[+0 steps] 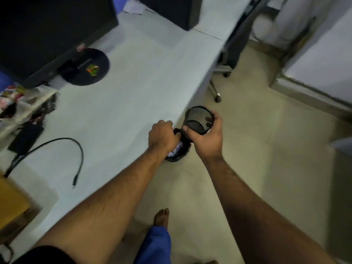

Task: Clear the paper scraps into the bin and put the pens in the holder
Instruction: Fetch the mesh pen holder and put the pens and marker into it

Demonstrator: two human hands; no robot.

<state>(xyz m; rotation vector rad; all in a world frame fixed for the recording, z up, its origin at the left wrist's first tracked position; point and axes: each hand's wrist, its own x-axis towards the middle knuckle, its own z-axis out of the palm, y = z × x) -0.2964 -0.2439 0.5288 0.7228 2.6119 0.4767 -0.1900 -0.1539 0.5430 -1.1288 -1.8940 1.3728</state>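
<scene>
A small black bin (pixel 176 159) stands on the floor against the desk's edge, with white paper scraps (pixel 174 151) inside it. My left hand (pixel 162 137) reaches over the bin with its fingers curled around the far rim. My right hand (pixel 207 141) grips a black mesh pen holder (pixel 199 116), tilted with its open mouth facing me, just above and to the right of the bin. The holder looks empty. No pens are in view.
The white desk (pixel 123 115) carries a dark monitor (pixel 47 31) on a round base (pixel 95 73), a loose black cable (pixel 80 149) and clutter at the left edge. Office chair casters (pixel 218 98) stand beyond the bin. My bare foot (pixel 162 217) is on the tiled floor.
</scene>
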